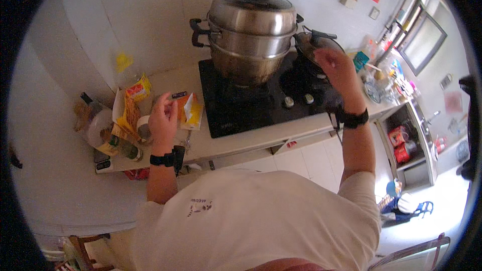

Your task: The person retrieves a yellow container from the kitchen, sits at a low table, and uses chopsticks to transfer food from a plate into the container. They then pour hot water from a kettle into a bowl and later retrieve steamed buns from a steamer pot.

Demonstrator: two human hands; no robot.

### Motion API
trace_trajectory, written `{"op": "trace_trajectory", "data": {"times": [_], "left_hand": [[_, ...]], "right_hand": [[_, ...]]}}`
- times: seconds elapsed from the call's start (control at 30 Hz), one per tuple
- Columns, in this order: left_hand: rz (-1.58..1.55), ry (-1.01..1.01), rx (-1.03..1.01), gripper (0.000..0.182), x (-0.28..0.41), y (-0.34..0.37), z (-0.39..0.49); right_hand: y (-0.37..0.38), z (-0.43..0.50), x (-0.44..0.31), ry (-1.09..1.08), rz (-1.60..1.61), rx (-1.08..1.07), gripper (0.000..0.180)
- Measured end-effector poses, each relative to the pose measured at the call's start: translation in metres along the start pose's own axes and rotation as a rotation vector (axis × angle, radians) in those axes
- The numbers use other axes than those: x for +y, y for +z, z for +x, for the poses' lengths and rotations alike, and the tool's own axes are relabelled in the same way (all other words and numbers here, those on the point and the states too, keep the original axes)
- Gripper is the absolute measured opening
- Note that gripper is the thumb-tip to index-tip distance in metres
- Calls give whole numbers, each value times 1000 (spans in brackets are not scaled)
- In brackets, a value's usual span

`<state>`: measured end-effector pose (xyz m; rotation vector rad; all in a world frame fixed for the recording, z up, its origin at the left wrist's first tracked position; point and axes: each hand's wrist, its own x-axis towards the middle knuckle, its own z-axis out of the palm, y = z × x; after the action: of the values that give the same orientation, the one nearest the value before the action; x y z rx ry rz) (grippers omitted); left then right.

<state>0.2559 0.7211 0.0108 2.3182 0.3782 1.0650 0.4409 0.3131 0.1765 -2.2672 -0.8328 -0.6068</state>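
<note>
My left hand [163,118] is raised over the counter's left part, fingers loosely curled. A small dark cylinder [179,95] shows at its fingertips; whether I hold it or it lies behind is unclear. Beside this hand are an orange and yellow packet [191,111] and a roll of tape [144,128]. My right hand [334,68] hovers in front of a dark pan [307,43] with a black handle [324,35]. Its fingers are bent inward, and blur hides whether they hold anything. Between the hands, a lidded stainless steel steamer pot [252,37] stands on the black glass cooktop [237,109].
Two control knobs [289,101] sit near the cooktop's front. A glass bottle [130,149], a yellow packet [138,89] and other packages crowd the left end. Jars and bags [391,79] fill the right end by the window [423,43]. A wooden chair [414,250] stands behind.
</note>
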Motion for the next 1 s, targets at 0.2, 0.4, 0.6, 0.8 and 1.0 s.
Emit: {"op": "trace_trajectory", "data": {"times": [0.2, 0.4, 0.6, 0.8, 1.0], "left_hand": [[148, 23, 146, 32, 37, 7, 15], [82, -21, 179, 35, 29, -10, 6], [128, -15, 241, 33, -4, -25, -20], [147, -40, 206, 33, -14, -16, -46], [74, -293, 177, 34, -10, -13, -59]], "right_hand": [[11, 156, 34, -227, -62, -51, 24], [42, 224, 34, -334, -18, -130, 39], [56, 274, 23, -333, -246, -323, 47], [68, 296, 15, -351, -133, -453, 53], [62, 302, 3, -211, -161, -627, 49]]}}
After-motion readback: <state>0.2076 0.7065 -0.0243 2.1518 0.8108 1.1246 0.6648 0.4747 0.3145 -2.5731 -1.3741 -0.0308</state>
